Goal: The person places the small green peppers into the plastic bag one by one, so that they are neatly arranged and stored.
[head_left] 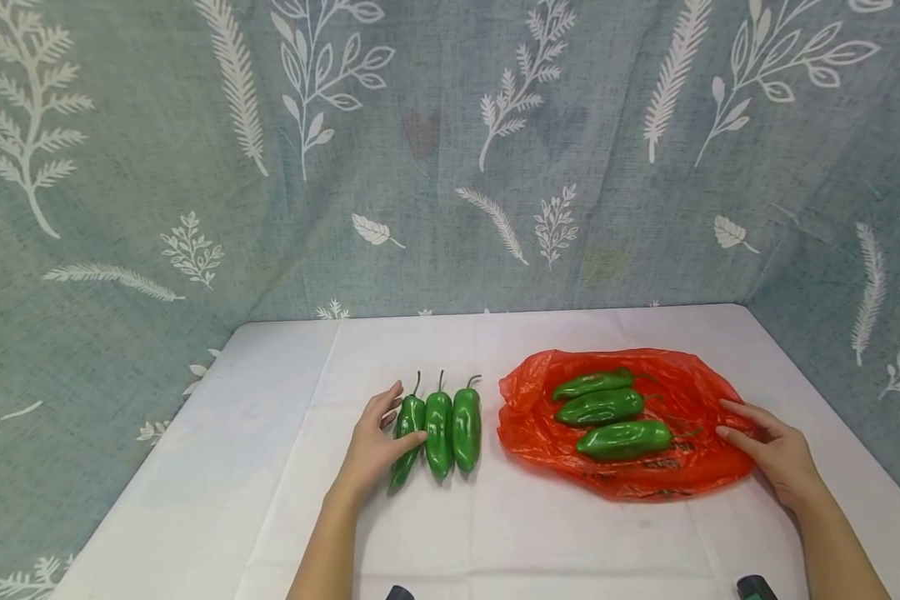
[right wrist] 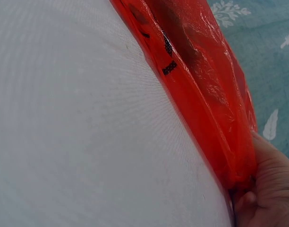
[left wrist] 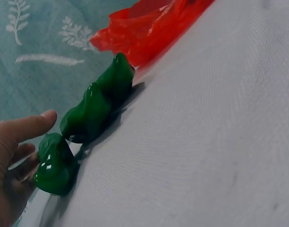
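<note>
the left hand (head_left: 371,442) is spread about the left pepper (head_left: 410,421): the thumb crosses the near half, the fingers lie along the outer side, an arrangement that suits taking the body from both flanks. whether the fingers press on it cannot be told. the left pepper slants, its stem toward the tabletop's (head_left: 495,542) far edge and its tip toward the near left corner. next to it, the middle pepper (head_left: 438,429) and the right pepper (head_left: 467,429) lie close together, stems likewise toward the far edge; the shared direction suggests deliberate ordering.

the right hand (head_left: 783,454) pinches the bag (head_left: 525,410) at its rim, on the side facing the tabletop's right edge. the film gathers into folds at the fingers, so the hold presumably steadies a limp sheet that would slide easily.

three other peppers (head_left: 600,407) rest within the bag's crumpled outline, stacked from far edge to near, stems toward the right edge; their weight probably helps to keep the film down. whether film covers their stems is unclear. beyond the far edge hangs a leaf-printed cloth (head_left: 420,208).
</note>
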`<state>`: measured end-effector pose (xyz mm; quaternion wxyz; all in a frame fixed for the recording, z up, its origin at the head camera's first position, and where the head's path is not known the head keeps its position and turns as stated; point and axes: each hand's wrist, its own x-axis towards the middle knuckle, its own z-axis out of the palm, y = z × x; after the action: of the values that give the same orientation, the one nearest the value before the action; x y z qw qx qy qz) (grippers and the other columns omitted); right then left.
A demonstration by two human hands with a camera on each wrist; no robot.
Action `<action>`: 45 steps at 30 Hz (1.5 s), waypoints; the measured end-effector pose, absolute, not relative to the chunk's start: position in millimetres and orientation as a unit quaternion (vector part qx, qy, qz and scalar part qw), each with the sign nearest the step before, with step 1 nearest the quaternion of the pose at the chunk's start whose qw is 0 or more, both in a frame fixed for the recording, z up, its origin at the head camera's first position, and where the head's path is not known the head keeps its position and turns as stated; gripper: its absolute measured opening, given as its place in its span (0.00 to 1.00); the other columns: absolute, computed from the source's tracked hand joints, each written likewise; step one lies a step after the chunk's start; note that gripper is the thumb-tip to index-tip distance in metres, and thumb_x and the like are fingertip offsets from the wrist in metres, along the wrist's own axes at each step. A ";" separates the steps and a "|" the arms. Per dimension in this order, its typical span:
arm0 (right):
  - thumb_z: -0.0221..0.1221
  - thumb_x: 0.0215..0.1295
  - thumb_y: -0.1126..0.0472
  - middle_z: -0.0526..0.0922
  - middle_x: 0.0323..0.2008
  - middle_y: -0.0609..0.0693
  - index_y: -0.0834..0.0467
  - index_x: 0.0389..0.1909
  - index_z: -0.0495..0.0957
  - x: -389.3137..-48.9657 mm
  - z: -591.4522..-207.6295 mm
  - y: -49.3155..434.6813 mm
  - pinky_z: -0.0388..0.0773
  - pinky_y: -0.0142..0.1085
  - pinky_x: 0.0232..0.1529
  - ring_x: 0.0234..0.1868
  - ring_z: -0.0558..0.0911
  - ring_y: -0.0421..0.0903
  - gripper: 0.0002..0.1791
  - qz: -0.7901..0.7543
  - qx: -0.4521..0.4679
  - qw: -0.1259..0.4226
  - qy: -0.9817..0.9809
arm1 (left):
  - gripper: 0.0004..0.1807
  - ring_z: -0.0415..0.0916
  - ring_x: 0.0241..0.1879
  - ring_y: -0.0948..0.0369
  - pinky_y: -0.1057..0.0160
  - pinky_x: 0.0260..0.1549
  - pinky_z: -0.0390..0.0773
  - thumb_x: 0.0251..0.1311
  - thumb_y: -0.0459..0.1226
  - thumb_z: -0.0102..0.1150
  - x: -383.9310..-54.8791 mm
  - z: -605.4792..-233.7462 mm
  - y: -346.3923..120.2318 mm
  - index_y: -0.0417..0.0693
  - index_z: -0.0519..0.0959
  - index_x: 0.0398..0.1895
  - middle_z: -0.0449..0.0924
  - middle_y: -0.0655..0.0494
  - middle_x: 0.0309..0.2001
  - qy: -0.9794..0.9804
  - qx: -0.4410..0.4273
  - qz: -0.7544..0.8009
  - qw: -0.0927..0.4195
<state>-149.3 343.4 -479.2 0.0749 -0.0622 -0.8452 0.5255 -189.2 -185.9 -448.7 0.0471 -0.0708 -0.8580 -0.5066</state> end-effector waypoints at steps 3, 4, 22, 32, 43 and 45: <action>0.58 0.64 0.48 0.62 0.53 0.18 0.47 0.67 0.66 -149.8 -478.7 343.9 0.68 0.11 0.40 0.68 0.59 0.44 0.30 0.522 -0.066 0.073 -0.848 | 0.49 0.60 0.67 0.47 0.54 0.65 0.61 0.47 0.36 0.72 -190.9 -453.3 -188.0 0.46 0.56 0.72 0.59 0.47 0.67 -0.854 -0.062 -0.515 0.035; 0.58 0.64 0.48 0.62 0.53 0.19 0.47 0.67 0.66 -150.1 -478.7 344.1 0.68 0.11 0.40 0.68 0.59 0.44 0.30 0.521 -0.066 0.073 -0.848 | 0.49 0.60 0.67 0.46 0.54 0.65 0.62 0.47 0.36 0.72 -191.5 -455.0 -188.9 0.46 0.56 0.72 0.59 0.47 0.68 -0.854 -0.057 -0.517 0.032; 0.58 0.64 0.48 0.64 0.54 0.21 0.47 0.67 0.66 -150.4 -480.3 343.9 0.68 0.11 0.41 0.67 0.61 0.45 0.30 0.515 -0.063 0.077 -0.851 | 0.42 0.65 0.61 0.45 0.43 0.59 0.66 0.52 0.34 0.63 -188.8 -466.6 -192.8 0.45 0.57 0.72 0.64 0.42 0.65 -0.892 0.004 -0.450 0.049; 0.57 0.65 0.47 0.63 0.68 0.42 0.47 0.68 0.65 -150.8 -480.9 343.5 0.70 0.13 0.40 0.68 0.60 0.52 0.31 0.507 -0.068 0.074 -0.856 | 0.41 0.66 0.60 0.47 0.45 0.59 0.67 0.55 0.33 0.61 -191.0 -466.5 -194.9 0.48 0.55 0.73 0.65 0.42 0.63 -0.884 0.012 -0.462 0.074; 0.59 0.64 0.50 0.63 0.52 0.20 0.48 0.67 0.67 -152.1 -481.2 342.3 0.68 0.11 0.41 0.58 0.63 0.30 0.29 0.526 -0.060 0.088 -0.844 | 0.40 0.66 0.58 0.50 0.50 0.57 0.66 0.57 0.36 0.63 -195.7 -453.1 -194.2 0.55 0.58 0.72 0.66 0.47 0.62 -0.859 0.007 -0.504 0.086; 0.59 0.64 0.49 0.63 0.53 0.20 0.47 0.67 0.67 -151.4 -481.0 342.7 0.68 0.11 0.40 0.61 0.63 0.35 0.30 0.522 -0.066 0.085 -0.846 | 0.39 0.66 0.57 0.51 0.51 0.56 0.67 0.56 0.36 0.64 -197.2 -448.9 -191.5 0.54 0.59 0.72 0.67 0.47 0.62 -0.855 -0.003 -0.511 0.087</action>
<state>-151.4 342.7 -481.0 0.0847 -0.0661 -0.8459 0.5224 -197.2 -191.5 -448.9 0.0870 -0.0028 -0.8552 -0.5109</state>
